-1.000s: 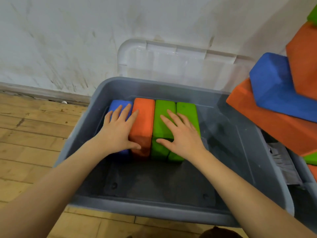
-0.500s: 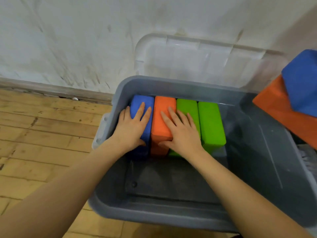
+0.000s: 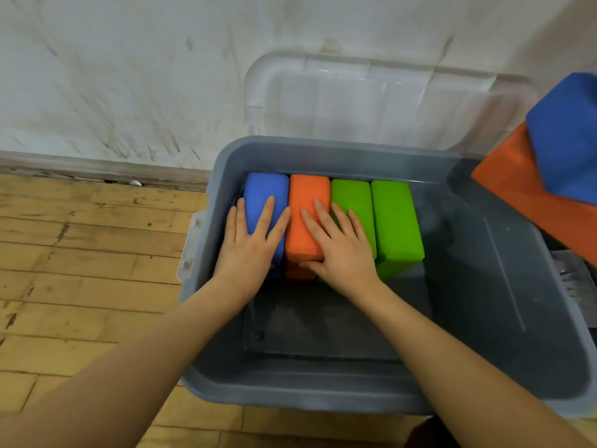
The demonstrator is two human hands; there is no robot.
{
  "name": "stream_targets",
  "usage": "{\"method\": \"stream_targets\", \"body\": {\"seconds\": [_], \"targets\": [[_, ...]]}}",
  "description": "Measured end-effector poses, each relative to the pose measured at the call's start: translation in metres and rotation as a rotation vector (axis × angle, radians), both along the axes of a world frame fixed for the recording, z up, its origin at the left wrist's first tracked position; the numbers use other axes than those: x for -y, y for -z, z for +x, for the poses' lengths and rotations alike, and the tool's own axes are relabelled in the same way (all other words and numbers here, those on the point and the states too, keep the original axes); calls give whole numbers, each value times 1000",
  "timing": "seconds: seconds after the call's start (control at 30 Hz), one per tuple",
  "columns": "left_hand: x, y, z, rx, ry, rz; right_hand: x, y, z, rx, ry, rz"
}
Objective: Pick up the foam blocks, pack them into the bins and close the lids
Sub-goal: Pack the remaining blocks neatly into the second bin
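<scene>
Right, both hands are flat and spread, no pinch anywhere. Left hand point(image 3: 250, 244) presses palm-down on the blue block point(image 3: 265, 192), fingers straight along its top. Right hand point(image 3: 339, 250) lies across the orange block point(image 3: 307, 218) and the first green block point(image 3: 352, 202), thumb hooked over the orange block's near end. Second green block point(image 3: 395, 221) sits just past the right hand's little finger, untouched.

All four blocks stand in a tight row against the far wall of the grey bin point(image 3: 323, 399), off the fingertips. Floor of the bin near the wrists is bare.

Risks as I judge them:
- Row is only squeezed by the hands. Release and the foam may spring back, and the second green block could tip towards the free space beyond the right hand.
- Uneven pressing: orange block looks slightly proud at its near end, so it could pop up.
- Loose pile point(image 3: 549, 176) of orange and blue blocks overhangs the bin edge outboard of the right hand; a knock from the forearm could drop them in crooked.
- Clear lid point(image 3: 371, 101) leans open behind the fingertips; bump the bin and it may fall on the hands.
</scene>
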State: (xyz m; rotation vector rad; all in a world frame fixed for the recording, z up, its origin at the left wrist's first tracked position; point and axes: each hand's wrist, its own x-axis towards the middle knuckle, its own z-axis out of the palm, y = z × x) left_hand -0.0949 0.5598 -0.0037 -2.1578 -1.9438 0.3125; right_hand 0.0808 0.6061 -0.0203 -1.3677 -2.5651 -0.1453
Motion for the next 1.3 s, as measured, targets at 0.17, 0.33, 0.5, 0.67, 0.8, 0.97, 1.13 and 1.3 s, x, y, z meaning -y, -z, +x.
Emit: {"method": "stream_targets", "body": {"seconds": [0.17, 0.33, 0.5, 0.67, 0.8, 0.97, 1.13, 1.3], "targets": [[8, 2, -1, 133, -4, -88, -2, -4, -2, -6, 9, -4], [0, -8, -7, 209, -17, -180, 0, -3, -5, -22, 13, -1], [-19, -16, -5, 223, 5, -224, 2, 0, -3, -29, 21, 18], [-15, -10, -4, 285, 11, -245, 1, 0, -4, -30, 42, -45], [-14, -15, -5, 307, 28, -294, 3, -12, -1, -3, 23, -177], [-17, -37, -13, 413, 28, -398, 4, -48, 4, 29, 33, -324], [-20, -94, 1, 642, 111, -15, 22, -109, 28, -255, 175, -121], [-30, -187, 43, 785, 340, 230, 37, -195, 67, -418, 298, 222]]}}
